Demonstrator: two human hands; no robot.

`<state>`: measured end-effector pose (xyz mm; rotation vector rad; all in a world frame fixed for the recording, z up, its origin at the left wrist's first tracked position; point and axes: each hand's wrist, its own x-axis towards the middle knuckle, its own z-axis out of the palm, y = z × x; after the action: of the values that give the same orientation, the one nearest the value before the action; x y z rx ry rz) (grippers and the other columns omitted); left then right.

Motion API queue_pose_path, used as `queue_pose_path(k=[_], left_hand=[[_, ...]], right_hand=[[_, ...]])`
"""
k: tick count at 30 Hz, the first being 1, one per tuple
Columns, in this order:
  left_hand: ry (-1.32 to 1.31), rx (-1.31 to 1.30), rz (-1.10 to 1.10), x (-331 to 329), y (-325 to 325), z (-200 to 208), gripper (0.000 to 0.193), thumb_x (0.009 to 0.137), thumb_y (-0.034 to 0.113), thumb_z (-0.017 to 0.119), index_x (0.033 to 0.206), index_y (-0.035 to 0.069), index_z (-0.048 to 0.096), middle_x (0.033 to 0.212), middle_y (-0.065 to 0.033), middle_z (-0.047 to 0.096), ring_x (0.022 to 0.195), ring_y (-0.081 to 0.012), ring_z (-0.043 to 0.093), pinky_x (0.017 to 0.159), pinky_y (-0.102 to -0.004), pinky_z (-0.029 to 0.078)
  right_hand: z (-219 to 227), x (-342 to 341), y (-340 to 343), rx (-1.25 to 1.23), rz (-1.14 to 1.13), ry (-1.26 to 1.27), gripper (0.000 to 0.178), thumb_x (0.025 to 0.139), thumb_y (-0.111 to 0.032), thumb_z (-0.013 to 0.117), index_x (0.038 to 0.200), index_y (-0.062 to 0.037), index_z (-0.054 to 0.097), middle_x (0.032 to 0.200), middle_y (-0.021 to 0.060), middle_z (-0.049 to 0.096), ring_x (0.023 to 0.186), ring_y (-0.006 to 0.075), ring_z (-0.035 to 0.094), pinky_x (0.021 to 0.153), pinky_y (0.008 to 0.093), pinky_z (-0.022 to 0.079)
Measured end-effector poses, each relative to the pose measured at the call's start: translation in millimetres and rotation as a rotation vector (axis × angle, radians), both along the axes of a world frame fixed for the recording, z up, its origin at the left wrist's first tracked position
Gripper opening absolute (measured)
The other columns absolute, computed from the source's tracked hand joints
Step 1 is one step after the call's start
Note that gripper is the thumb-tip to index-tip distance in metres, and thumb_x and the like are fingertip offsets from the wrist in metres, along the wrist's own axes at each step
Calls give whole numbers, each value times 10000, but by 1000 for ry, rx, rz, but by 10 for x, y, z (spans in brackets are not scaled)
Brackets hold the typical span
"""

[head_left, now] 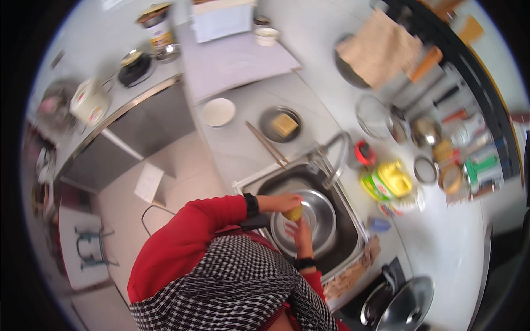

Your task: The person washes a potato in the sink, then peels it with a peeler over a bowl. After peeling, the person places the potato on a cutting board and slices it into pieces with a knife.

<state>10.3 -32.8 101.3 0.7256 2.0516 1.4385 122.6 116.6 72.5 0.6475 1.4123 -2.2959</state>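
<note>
My left hand (285, 203) is closed around a small, roundish yellow-green thing (294, 214), too blurred to name exactly. It is held above a round metal basin (326, 212) that sits in the sink (346, 220). Just below it, my right hand (302, 236) is raised over the basin with its fingers apart, close to the yellow-green thing. Whether the right fingertips touch it I cannot tell. Behind the basin, the curved faucet (343, 160) arches at the sink's far right side.
Left of the faucet, chopsticks (266, 144) lie beside a metal bowl (264, 124) holding a yellow block (284, 125). A white bowl (219, 112) stands farther left. Yellow-green bottles (389, 181) line the right counter. A cloth (353, 270) hangs over the sink's near edge, near a glass lid (408, 306).
</note>
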Motion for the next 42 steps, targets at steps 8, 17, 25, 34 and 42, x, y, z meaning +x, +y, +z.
queue_pose_path(k=[8,17,25,34,42], left_hand=[[140,-49,276,-326,92,467,252,810,163,488,1016,25,531,1007,-158,550,859,-287,557,755,-346,444],[455,-95,242,-941,309,506,270,839,154,438,1062,21,513,1043,-189,548,977,-313,527,833,-364,421],[647,-21,262,-68,351,253,416,791,185,489,1154,-10,432,1209,-219,399,1090,-389,411,921,-375,355],[126,21,-72,-146,312,348,383,782,280,548,1053,10,534,947,-183,561,856,-357,553,747,-386,456],[-302,330,84,-283,291,103,345,889,309,410,1085,30,462,892,-51,557,805,-130,540,662,-260,457]], right_hand=[[343,-684,-41,-208,-259,-54,393,878,-427,393,1109,-121,479,1033,71,562,882,251,566,668,430,487],[504,-1090,-11,-283,-417,112,356,877,-401,415,1061,-101,475,973,88,563,828,256,568,649,427,491],[383,-1004,-108,-326,-505,303,320,906,-326,378,1026,-53,492,939,87,559,848,213,560,695,357,483],[422,-594,-164,-351,-420,-46,342,896,-405,377,1052,-122,489,944,53,565,834,200,563,634,336,489],[395,-659,-345,250,-437,400,363,884,-377,425,1105,-91,452,1029,93,520,785,214,583,580,295,505]])
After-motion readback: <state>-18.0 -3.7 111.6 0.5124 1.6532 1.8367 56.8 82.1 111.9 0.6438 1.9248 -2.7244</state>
